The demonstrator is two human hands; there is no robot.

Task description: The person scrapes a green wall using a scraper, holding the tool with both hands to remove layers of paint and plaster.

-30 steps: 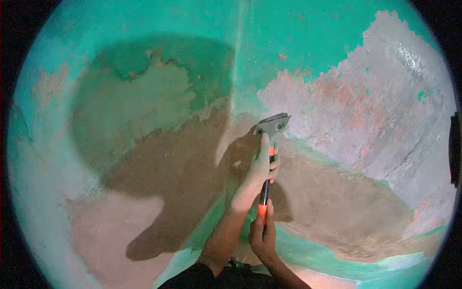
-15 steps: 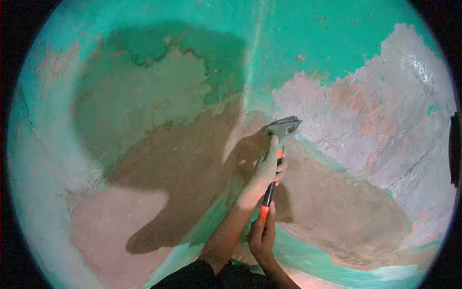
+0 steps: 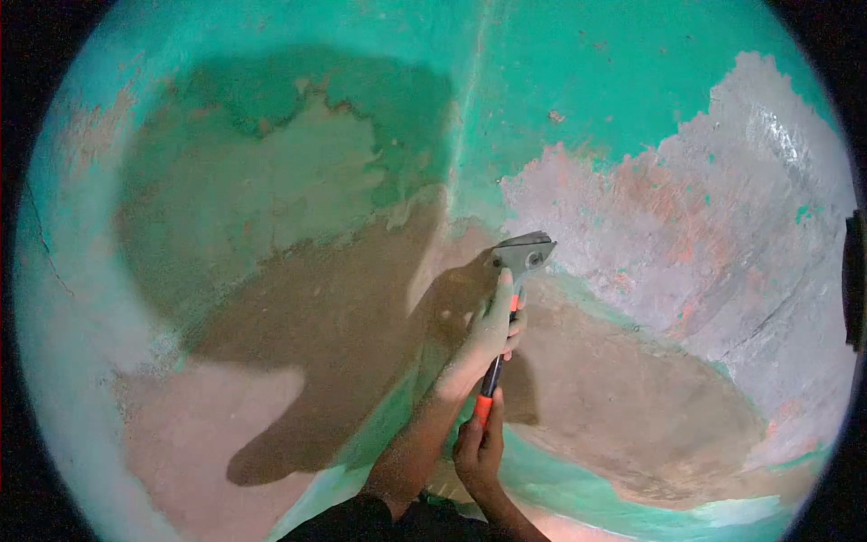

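Note:
A scraper with a wide grey metal head (image 3: 524,253) and a black and orange handle (image 3: 492,375) is held in both hands. Its blade edge lies at the wall, where bare plaster borders green paint. My left hand (image 3: 492,325) is closed around the upper handle just below the head, thumb stretched up against the metal. Lower down, my right hand (image 3: 479,452) grips the orange end of the handle. The wall (image 3: 650,443) shows brown and pinkish bare patches; the exact contact of the blade is hard to make out.
Green paint (image 3: 614,81) covers the upper wall, with a pale vertical line (image 3: 465,117) running down it. Greyish stripped plaster (image 3: 759,208) spreads at the right. A large shadow (image 3: 298,181) falls across the left side. A thin crack (image 3: 45,239) marks the far left.
The scraper and both hands sit slightly lower and further left in view. The wall has shifted left too, and somewhat down. Both hands keep their grip.

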